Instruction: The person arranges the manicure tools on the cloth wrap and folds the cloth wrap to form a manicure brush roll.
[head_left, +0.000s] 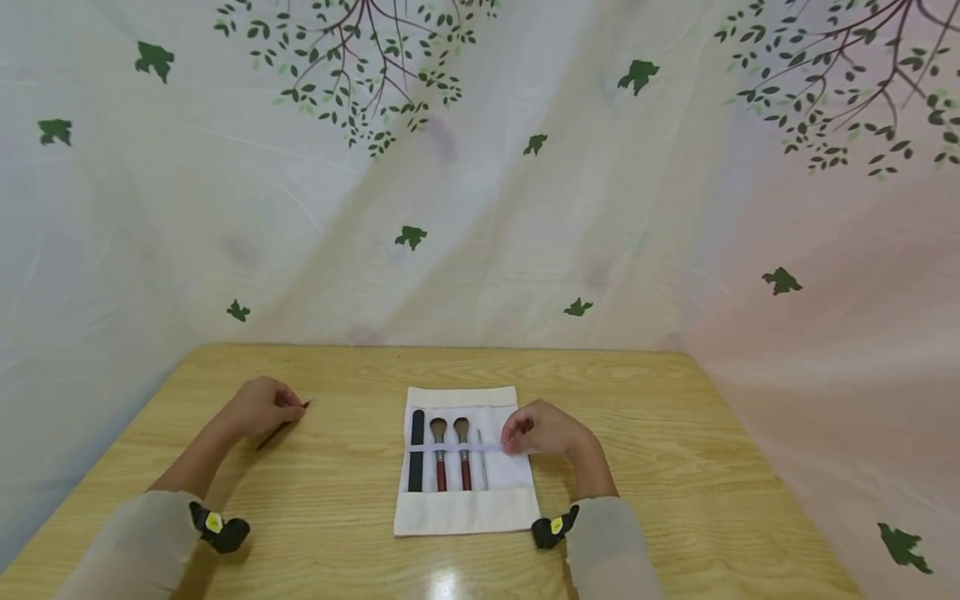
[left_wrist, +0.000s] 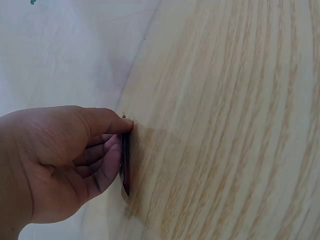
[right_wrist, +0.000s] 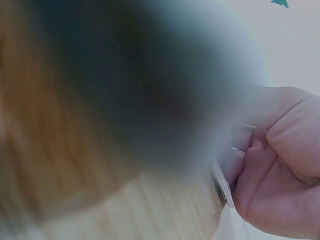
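My left hand (head_left: pixel 258 407) pinches a thin, dark red, pencil-like stick (left_wrist: pixel 126 170) between thumb and fingers, low over the left of the table; its lower end is pointed. Mid-table lies a white cloth brush roll (head_left: pixel 465 512), spread flat. Under its pale elastic band (head_left: pixel 491 447) sit a black flat strip (head_left: pixel 416 471), two makeup brushes (head_left: pixel 441 477) with red handles, and a slim metal tool (head_left: pixel 484 475). At the roll's right side, my right hand (head_left: pixel 551 427) pinches the band with curled fingers. A dark blur covers much of the right wrist view.
The wooden table (head_left: pixel 337 500) has its far edge against a pale curtain (head_left: pixel 480 283) printed with leaves and branches. A small black camera (head_left: pixel 221 529) is strapped on the left wrist, another (head_left: pixel 553 529) on the right.
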